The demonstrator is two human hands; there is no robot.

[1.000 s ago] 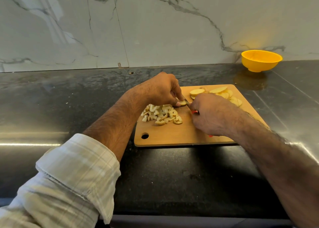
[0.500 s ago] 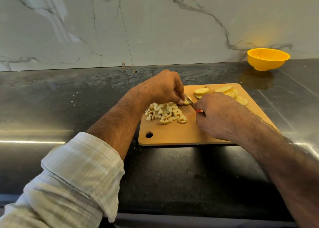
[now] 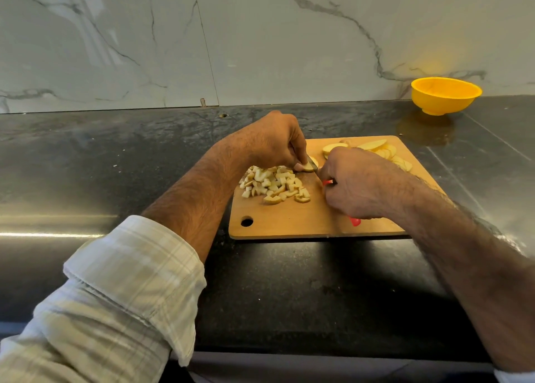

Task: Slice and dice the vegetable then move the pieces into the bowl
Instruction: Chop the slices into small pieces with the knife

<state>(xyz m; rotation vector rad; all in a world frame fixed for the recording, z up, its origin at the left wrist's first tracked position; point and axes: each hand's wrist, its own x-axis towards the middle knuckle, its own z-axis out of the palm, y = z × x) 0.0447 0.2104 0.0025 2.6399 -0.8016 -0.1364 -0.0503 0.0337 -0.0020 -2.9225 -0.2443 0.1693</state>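
A wooden cutting board lies on the dark counter. A heap of diced pale vegetable pieces sits on its left middle. Round slices lie at the board's far right. My left hand pins one slice with its fingertips just beyond the heap. My right hand grips a red-handled knife, whose blade rests on that slice. Most of the knife is hidden by my fist. The yellow bowl stands at the far right by the wall, with nothing visible inside.
The marble wall runs along the back of the black counter. The counter's front edge is near the bottom of the view. My left sleeve is rolled up at the lower left.
The view has shifted slightly left, so the board and bowl sit further right. Both hands stay at the same slice, with the knife working on it.
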